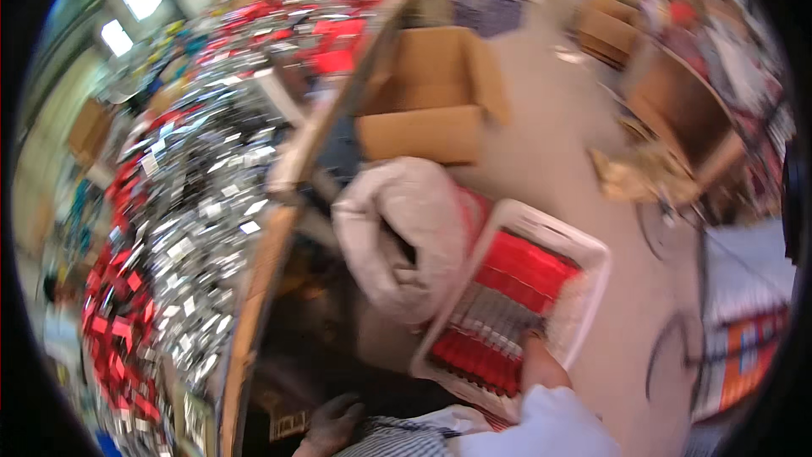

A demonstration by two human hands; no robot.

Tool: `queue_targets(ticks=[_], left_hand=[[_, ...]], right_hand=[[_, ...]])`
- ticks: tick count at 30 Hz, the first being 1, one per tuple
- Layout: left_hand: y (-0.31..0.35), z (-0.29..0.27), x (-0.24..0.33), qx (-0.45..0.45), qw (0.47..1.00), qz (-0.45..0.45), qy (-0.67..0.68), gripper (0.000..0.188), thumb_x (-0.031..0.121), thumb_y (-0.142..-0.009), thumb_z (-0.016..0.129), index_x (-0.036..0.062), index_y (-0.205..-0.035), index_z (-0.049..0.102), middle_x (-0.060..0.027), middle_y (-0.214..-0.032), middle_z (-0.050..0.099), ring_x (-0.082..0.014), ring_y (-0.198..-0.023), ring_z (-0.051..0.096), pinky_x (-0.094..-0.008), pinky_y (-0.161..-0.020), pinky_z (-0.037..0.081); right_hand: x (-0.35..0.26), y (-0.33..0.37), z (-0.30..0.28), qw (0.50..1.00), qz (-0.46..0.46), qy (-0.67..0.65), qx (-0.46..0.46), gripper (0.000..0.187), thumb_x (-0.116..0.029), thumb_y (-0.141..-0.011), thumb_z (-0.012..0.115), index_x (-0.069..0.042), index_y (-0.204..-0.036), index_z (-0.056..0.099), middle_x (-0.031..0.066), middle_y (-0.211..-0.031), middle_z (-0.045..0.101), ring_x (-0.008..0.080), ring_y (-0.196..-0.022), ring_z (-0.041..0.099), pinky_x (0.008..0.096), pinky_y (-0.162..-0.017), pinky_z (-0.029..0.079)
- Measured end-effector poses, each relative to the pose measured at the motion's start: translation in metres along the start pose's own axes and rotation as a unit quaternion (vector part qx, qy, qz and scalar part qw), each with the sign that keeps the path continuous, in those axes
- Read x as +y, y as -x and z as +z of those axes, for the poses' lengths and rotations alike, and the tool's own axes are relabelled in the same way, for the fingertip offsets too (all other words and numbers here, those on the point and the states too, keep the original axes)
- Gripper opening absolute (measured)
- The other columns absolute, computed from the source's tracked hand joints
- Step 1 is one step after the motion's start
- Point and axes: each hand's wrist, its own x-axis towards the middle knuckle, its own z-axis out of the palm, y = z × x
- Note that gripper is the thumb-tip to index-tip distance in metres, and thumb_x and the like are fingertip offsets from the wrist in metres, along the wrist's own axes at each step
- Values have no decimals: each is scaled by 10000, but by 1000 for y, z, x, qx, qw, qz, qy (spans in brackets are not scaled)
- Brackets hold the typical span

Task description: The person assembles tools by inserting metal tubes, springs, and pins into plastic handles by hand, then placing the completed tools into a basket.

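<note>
A white plastic crate point(589, 247) stands on the floor in front of me, with rows of red pieces point(518, 264) and a band of grey metallic pieces point(492, 319) packed in it. My right hand point(543, 366) reaches over its near right side, fingertips at the end of the grey band. Blur hides whether those fingers grip a piece. Low in the picture, my left hand point(336, 421), dark over the fingers as if gloved, is beside my striped clothing, left of the crate. Its fingers are smeared, and I see nothing clearly held in it.
A wooden-edged table point(264, 275) on the left bears a large heap of shiny silver and red pieces point(199, 241). Beside the crate stands a pale sack point(359, 228) with a rolled rim. An open cardboard box point(420, 134) lies beyond it; another brown box point(689, 118) stands right.
</note>
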Motion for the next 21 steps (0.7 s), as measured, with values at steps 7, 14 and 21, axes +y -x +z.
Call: queue_targets(ticks=[7, 14, 21], left_hand=[[23, -18, -38, 72, 973, 141, -170, 490, 397, -937, 533, 48, -1280, 554, -167, -1314, 552, -322, -1216, 523, -364, -1042, 397], [46, -39, -95, 262, 927, 250, -93, 445, 418, -927, 543, 105, -1240, 591, -145, -1253, 596, -298, -1179, 553, -399, -998, 434], [125, -79, -97, 383, 891, 242, 7, 266, 221, -935, 579, 28, -1114, 615, -139, -1100, 642, -240, -1010, 630, -325, -864, 502]], right_hand=[[-334, 257, -105, 766, -575, 286, -16, 419, -223, -908, 471, -96, -1306, 506, 107, -1383, 426, 266, -1263, 419, 399, -1029, 373], [-352, 463, -235, 553, -827, 102, 0, 312, -150, -851, 560, -96, -1156, 600, 115, -1178, 550, 273, -1067, 544, 401, -887, 455], [-373, 616, -277, 322, -941, -80, -69, 217, -77, -795, 649, -96, -1006, 693, 124, -974, 673, 281, -871, 669, 404, -745, 537]])
